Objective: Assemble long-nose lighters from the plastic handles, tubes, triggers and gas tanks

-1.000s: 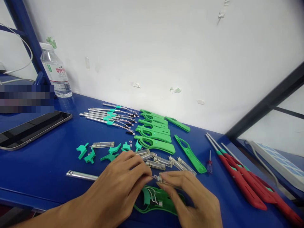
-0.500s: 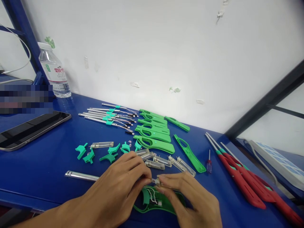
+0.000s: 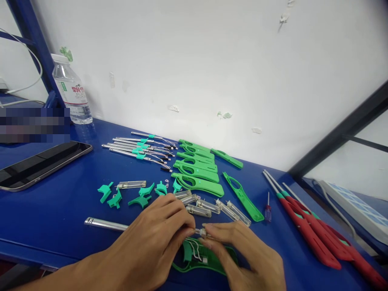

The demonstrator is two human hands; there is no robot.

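Note:
Pinched in my right hand (image 3: 245, 252) is a clear lighter fuel tank, its valve end (image 3: 203, 232) pointing left and most of its body hidden by my fingers. My left hand (image 3: 157, 238) is closed with thumb and forefinger on a small pale clip (image 3: 197, 231), which meets the valve. Below both hands lies a green lighter handle half (image 3: 215, 262) with white wires (image 3: 195, 249) and a green trigger (image 3: 187, 251) inside. A metal lighter tube (image 3: 106, 224) runs out to the left, partly behind my left hand.
Several clear fuel tanks (image 3: 198, 211) and green triggers (image 3: 139, 201) lie beyond my hands. Farther back are wired metal tubes (image 3: 133, 152) and green handle halves (image 3: 197, 185). Red lighters (image 3: 309, 230) and a screwdriver (image 3: 268, 212) lie right; a phone (image 3: 45, 163) and bottle (image 3: 72, 93) left.
The clip and the tank's valve look slightly closer together between my fingertips. The whole view has shifted a little; the things on the table lie as before.

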